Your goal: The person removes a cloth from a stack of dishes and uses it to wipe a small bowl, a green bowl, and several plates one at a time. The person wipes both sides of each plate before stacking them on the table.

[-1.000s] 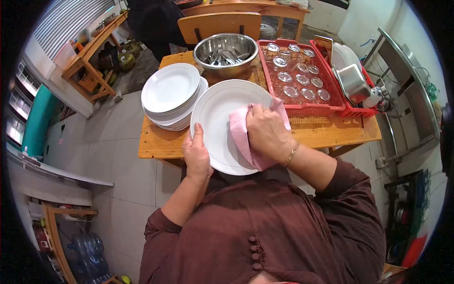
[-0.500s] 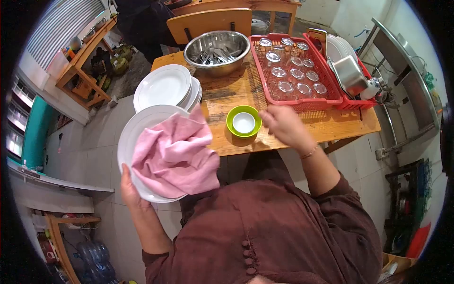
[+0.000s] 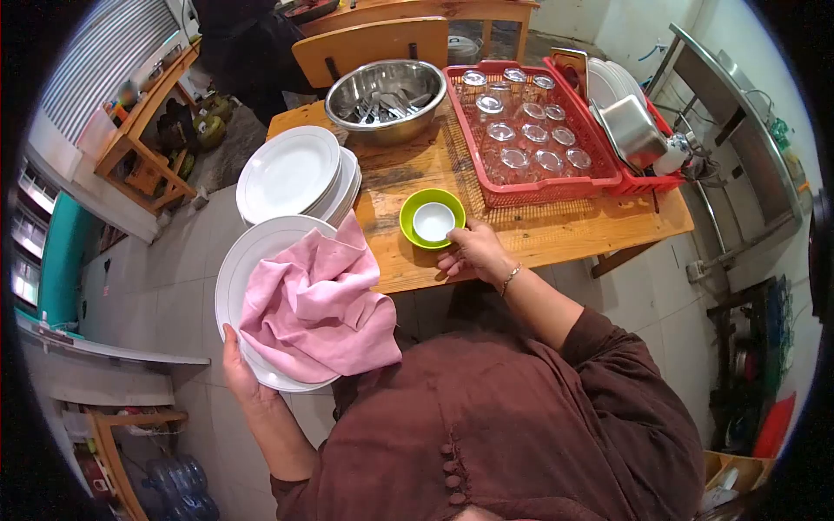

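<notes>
My left hand (image 3: 246,369) grips a white plate (image 3: 233,276) by its lower left rim. A crumpled pink cloth (image 3: 317,308) lies over most of that plate; whether another plate sits beneath cannot be made out. My right hand (image 3: 476,250) is at a green bowl (image 3: 412,233) near the table's front edge, thumb over its rim and fingers curled below its side. Inside the green bowl rests a small white bowl (image 3: 432,222). Beyond the held plate, a stack of white plates (image 3: 287,174) stands on the table's left side.
On the wooden table (image 3: 387,182) are a steel basin (image 3: 382,130) of cutlery and a red basket (image 3: 556,189) of upturned glasses. Right of it, another red rack (image 3: 651,184) holds plates and a steel container (image 3: 632,132). A person in dark clothes (image 3: 243,52) stands behind the table.
My right hand has come down and left, from beside the green bowl onto its rim. My left hand still holds the plate with the cloth. The view has shifted slightly.
</notes>
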Demonstrator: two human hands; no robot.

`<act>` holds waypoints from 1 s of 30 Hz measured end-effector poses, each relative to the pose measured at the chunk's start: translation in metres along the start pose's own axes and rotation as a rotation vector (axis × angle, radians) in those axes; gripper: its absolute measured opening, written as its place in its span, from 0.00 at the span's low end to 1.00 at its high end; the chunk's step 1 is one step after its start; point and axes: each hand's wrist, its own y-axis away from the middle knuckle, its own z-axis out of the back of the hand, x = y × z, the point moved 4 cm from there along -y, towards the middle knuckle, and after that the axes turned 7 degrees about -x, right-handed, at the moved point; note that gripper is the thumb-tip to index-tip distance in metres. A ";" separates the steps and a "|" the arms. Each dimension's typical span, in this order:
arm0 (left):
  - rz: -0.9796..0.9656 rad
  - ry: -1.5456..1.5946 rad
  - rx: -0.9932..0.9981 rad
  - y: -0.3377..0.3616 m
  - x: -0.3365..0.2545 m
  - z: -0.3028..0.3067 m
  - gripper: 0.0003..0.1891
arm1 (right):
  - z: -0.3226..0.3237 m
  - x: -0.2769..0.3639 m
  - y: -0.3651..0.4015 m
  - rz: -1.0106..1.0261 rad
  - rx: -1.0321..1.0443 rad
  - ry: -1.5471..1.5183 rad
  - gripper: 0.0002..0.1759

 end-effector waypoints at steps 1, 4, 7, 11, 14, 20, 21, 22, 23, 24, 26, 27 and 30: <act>0.007 -0.003 0.023 -0.001 0.002 -0.001 0.28 | 0.000 0.002 0.003 0.011 0.013 -0.005 0.19; 0.019 -0.023 -0.003 0.001 0.001 -0.002 0.28 | 0.006 -0.001 0.010 0.044 0.073 0.020 0.18; 0.050 -0.038 0.048 0.001 0.003 -0.008 0.28 | 0.018 -0.006 0.027 -0.011 0.100 0.053 0.18; 0.115 -0.014 0.089 -0.007 0.017 -0.015 0.27 | 0.045 -0.013 0.053 -0.009 0.066 0.045 0.17; 0.163 -0.022 0.083 -0.011 0.037 -0.031 0.27 | 0.089 -0.014 0.072 -0.028 -0.029 0.007 0.19; 0.227 -0.006 0.118 -0.026 0.074 -0.045 0.26 | 0.190 -0.021 0.083 0.095 -0.396 -0.127 0.15; 0.235 -0.011 0.109 -0.028 0.078 -0.047 0.26 | 0.201 -0.018 0.084 0.110 -0.472 -0.133 0.14; 0.243 -0.001 0.126 -0.029 0.085 -0.054 0.26 | 0.209 -0.017 0.082 0.143 -0.473 -0.155 0.14; 0.264 0.002 0.147 -0.031 0.092 -0.057 0.26 | 0.214 -0.018 0.077 0.157 -0.465 -0.188 0.14; 0.283 0.005 0.165 -0.032 0.098 -0.059 0.26 | 0.218 -0.020 0.069 0.169 -0.455 -0.221 0.15; 0.299 0.007 0.178 -0.033 0.108 -0.067 0.26 | 0.223 -0.028 0.053 0.199 -0.407 -0.280 0.19; 0.307 -0.004 0.156 -0.033 0.113 -0.068 0.26 | 0.223 -0.027 0.052 0.195 -0.419 -0.301 0.19; 0.310 -0.011 0.084 -0.033 0.123 -0.067 0.26 | 0.218 -0.022 0.051 0.177 -0.410 -0.297 0.19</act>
